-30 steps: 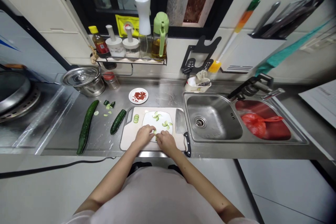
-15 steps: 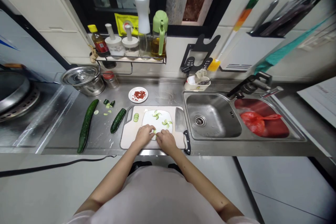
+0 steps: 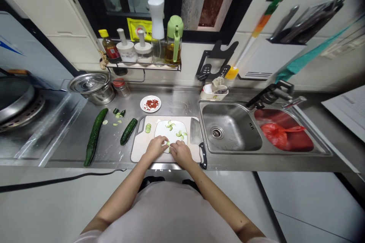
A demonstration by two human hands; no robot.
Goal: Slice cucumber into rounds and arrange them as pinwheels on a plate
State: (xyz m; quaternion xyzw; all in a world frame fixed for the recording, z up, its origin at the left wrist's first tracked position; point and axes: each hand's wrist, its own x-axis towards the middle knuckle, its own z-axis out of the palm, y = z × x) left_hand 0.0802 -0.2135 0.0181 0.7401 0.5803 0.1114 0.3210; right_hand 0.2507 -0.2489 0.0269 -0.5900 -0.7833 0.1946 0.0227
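Observation:
My left hand point(image 3: 156, 147) and my right hand point(image 3: 181, 152) meet over the near edge of a white plate point(image 3: 167, 132). Their fingertips are closed on small cucumber slices point(image 3: 168, 144), which the fingers partly hide. Farther back on the plate lie two pinwheels of cut cucumber, one at the top point(image 3: 170, 125) and one at the right point(image 3: 181, 134). Under the plate is a cutting board point(image 3: 139, 152), with a short row of overlapping cucumber slices point(image 3: 148, 128) on its left. A knife with a black handle point(image 3: 203, 155) lies along the board's right side.
Left of the board are a cut cucumber point(image 3: 129, 131), a long whole cucumber point(image 3: 96, 136) and scraps. A small dish point(image 3: 150, 104) of chopped red pieces stands behind the board. The sink point(image 3: 232, 125) is at the right; a lidded pot point(image 3: 97, 89) stands back left.
The view has tipped slightly, so the shelf and wall sit a little lower. Both hands stay at the same spot on the plate, with only slight finger movement.

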